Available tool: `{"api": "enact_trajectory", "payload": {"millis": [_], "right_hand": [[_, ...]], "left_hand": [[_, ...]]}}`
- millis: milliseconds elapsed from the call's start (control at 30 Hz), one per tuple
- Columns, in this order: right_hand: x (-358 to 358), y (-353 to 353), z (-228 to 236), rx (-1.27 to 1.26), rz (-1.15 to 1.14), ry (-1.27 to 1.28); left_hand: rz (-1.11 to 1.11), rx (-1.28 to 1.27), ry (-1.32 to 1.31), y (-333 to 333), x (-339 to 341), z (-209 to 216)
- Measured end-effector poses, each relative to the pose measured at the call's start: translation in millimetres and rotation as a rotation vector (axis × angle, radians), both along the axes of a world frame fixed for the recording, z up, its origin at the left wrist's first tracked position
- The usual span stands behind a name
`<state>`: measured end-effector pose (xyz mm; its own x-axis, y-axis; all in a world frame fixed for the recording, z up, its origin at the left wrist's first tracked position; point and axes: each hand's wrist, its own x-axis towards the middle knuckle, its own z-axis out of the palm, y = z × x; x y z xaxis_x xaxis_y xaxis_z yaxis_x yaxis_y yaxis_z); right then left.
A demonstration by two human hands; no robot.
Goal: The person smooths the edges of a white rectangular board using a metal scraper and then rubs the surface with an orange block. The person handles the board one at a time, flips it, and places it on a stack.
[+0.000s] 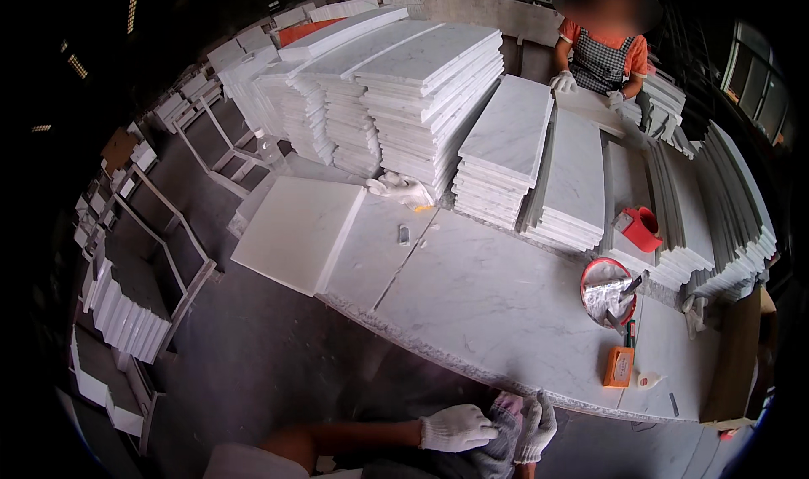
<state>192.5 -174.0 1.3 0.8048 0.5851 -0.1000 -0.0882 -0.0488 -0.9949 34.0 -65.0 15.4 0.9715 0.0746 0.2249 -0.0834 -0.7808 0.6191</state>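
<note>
Both my hands wear white knit gloves and are low in the picture, just off the near edge of the stone-topped table (480, 277). My left hand (458, 428) has its fingers curled together against grey fabric (497, 452). On the other side of that fabric, my right hand (537, 428) is closed, its fingertips bent toward a pinkish-grey bunched part (508, 404). Whether the fabric is a loose cloth or clothing, I cannot tell. Nearest on the table are an orange box (618, 367) and a small white bottle (647, 380).
A red-rimmed bucket (583, 287) holds white paste and tools. Behind it stand a red tape roll (645, 229) and stacked marble slabs (506, 129). One square slab (295, 226) overhangs the table's left. Across the table, a gloved person (602, 62) handles a slab. A cardboard box (737, 369) is at right.
</note>
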Motion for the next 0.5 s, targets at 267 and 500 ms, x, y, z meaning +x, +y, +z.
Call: {"api": "enact_trajectory", "payload": {"millis": [267,500], "right_hand": [[-25.8,5.9,16.0,-0.068,0.051,-0.114],[-54.7,24.8,31.0,-0.046,0.170,-0.257]], "left_hand": [[0.051,0.096,0.058,15.9,-31.1,12.0],[0.518,0.090,-0.143,92.7,-98.1,34.5]]}}
